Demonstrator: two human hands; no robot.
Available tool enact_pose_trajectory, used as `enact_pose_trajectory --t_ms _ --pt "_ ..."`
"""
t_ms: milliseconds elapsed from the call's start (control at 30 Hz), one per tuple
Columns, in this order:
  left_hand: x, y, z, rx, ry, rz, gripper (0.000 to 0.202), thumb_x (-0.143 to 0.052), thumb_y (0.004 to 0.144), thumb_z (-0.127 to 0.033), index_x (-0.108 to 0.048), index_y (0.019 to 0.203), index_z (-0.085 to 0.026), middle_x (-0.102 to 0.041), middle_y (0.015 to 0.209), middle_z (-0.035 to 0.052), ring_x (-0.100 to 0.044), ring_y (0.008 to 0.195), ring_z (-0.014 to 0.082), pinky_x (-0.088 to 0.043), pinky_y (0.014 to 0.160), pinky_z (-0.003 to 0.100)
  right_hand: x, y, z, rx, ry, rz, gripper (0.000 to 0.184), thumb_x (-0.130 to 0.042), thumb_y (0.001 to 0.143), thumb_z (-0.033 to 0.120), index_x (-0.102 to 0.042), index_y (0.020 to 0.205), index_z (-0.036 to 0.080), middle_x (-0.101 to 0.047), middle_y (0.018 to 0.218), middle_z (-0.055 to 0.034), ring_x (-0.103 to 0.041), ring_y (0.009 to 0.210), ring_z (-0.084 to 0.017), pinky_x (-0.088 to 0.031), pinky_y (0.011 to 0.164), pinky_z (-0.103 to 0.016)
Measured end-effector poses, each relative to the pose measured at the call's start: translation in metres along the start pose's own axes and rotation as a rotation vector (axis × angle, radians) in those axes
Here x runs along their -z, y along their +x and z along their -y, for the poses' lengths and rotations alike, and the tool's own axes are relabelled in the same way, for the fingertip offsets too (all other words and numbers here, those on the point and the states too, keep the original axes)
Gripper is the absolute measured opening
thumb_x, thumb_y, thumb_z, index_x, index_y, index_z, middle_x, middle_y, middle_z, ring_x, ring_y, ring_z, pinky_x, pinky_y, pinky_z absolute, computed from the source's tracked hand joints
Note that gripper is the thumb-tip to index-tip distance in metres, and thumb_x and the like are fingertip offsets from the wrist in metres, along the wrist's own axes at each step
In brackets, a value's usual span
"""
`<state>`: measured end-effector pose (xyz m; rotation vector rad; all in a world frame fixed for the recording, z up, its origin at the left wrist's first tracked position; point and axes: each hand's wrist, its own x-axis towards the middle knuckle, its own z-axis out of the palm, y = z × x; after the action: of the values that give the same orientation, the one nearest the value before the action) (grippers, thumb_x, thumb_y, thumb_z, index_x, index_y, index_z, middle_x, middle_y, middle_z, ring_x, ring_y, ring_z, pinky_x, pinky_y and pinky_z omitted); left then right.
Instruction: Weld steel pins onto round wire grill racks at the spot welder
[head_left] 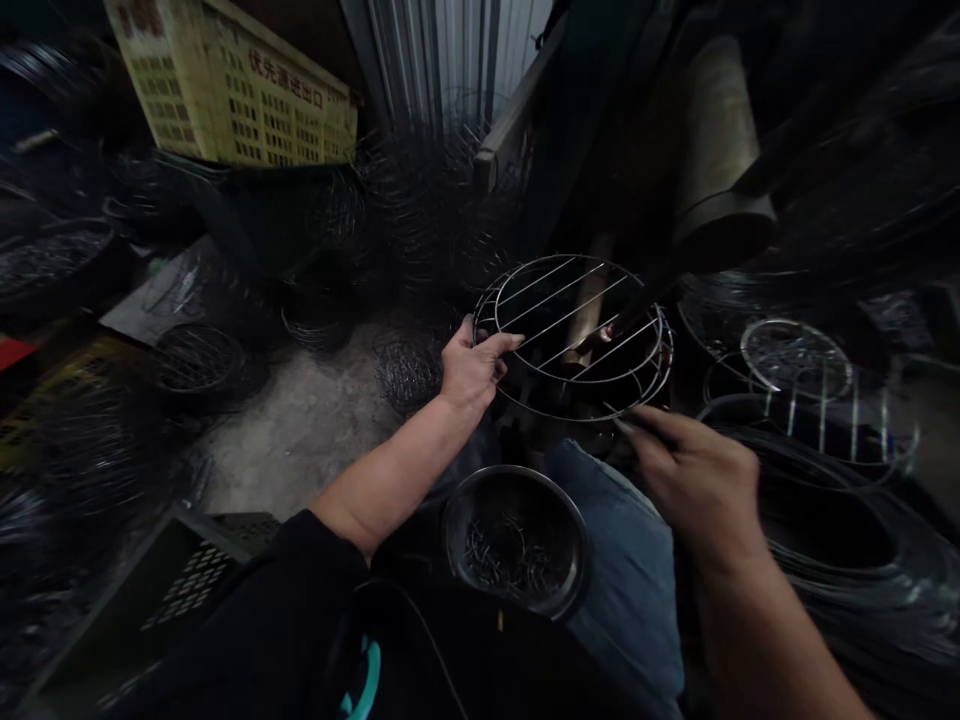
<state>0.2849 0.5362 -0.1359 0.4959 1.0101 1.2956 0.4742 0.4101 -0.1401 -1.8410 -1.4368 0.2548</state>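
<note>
A round wire rack point(559, 318), two rings with parallel bars across, is tilted in front of me. My left hand point(474, 370) grips its left edge, thumb on top and fingers curled below. Beside the rack's lower right rim is my right hand point(694, 470), its thumb and fingers pinched together. Whatever lies between those fingertips is too dark and small to make out. A copper-coloured rod tip point(604, 333) meets the bars from above, over a brass-coloured block point(581, 350). In my lap, a metal bowl point(517, 540) contains short bent wire pieces.
On the right are a large wire coil point(832, 520) and another wire rack point(817, 410). A thick cylinder point(724, 150) hangs above right. A yellow crate point(247, 95) stands at upper left, a dark crate point(187, 580) at lower left. Wire bundles point(409, 370) lie on the floor.
</note>
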Motion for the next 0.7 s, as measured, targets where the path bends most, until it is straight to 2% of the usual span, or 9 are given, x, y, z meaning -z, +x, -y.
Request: enact_pose_trajectory --t_ms 100,167,267,367,500,700 --pt "0.0 -0.001 -0.004 -0.006 0.008 -0.01 0.049 -0.079 0.055 -0.006 -0.059 0.098 -0.018 -0.055 0.072 -0.006 -0.054 0.06 0.0056 -0.029 0.048 0.018 -0.023 0.023 0.02 -0.043 0.035 -0.078 0.026 -0.06 0.08 0.038 -0.078 0.086 0.02 -0.077 0.083 -0.0074 -0.073 0.082 -0.025 -0.057 0.082 -0.037" --pt "-0.001 0.001 -0.006 -0.02 0.005 -0.005 0.045 -0.08 0.053 -0.007 -0.056 0.09 -0.018 -0.054 0.073 -0.006 -0.054 0.059 0.0049 -0.028 0.048 0.018 -0.037 0.026 0.024 -0.137 0.189 -0.115 0.026 -0.066 0.079 0.038 -0.078 0.089 0.017 -0.075 0.074 -0.0057 -0.072 0.07 -0.023 -0.058 0.07 -0.034" --pt "-0.001 0.005 -0.009 -0.026 -0.009 -0.003 0.047 -0.082 0.051 -0.006 -0.056 0.089 -0.018 -0.052 0.074 -0.0071 -0.053 0.057 0.0038 -0.027 0.047 0.019 -0.048 0.021 0.027 -0.307 0.514 -0.184 0.029 -0.076 0.072 0.038 -0.077 0.087 0.013 -0.07 0.06 -0.0027 -0.064 0.049 -0.018 -0.053 0.048 -0.028" --pt "-0.003 0.008 -0.01 -0.009 -0.028 -0.004 0.051 -0.082 0.051 -0.005 -0.059 0.095 -0.018 -0.051 0.075 -0.0073 -0.054 0.057 0.0042 -0.028 0.046 0.018 -0.052 0.016 0.031 -0.39 0.716 -0.265 0.03 -0.082 0.067 0.037 -0.075 0.082 0.013 -0.07 0.059 -0.0026 -0.062 0.043 -0.016 -0.052 0.043 -0.026" --pt "-0.006 0.012 -0.012 0.009 -0.033 0.012 0.057 -0.081 0.053 -0.004 -0.062 0.104 -0.018 -0.052 0.076 -0.0064 -0.056 0.059 0.0044 -0.03 0.046 0.017 -0.057 0.015 0.033 -0.363 0.764 -0.36 0.031 -0.085 0.065 0.037 -0.074 0.083 0.013 -0.07 0.059 -0.0017 -0.065 0.044 -0.017 -0.056 0.046 -0.027" --pt "-0.01 0.021 -0.013 0.015 -0.036 0.012 0.07 -0.082 0.051 -0.003 -0.063 0.116 -0.018 -0.054 0.076 -0.006 -0.056 0.059 0.0049 -0.029 0.045 0.017 -0.067 0.021 0.032 -0.322 0.686 -0.453 0.028 -0.084 0.065 0.036 -0.073 0.078 0.015 -0.068 0.056 -0.0001 -0.069 0.049 -0.02 -0.057 0.049 -0.028"
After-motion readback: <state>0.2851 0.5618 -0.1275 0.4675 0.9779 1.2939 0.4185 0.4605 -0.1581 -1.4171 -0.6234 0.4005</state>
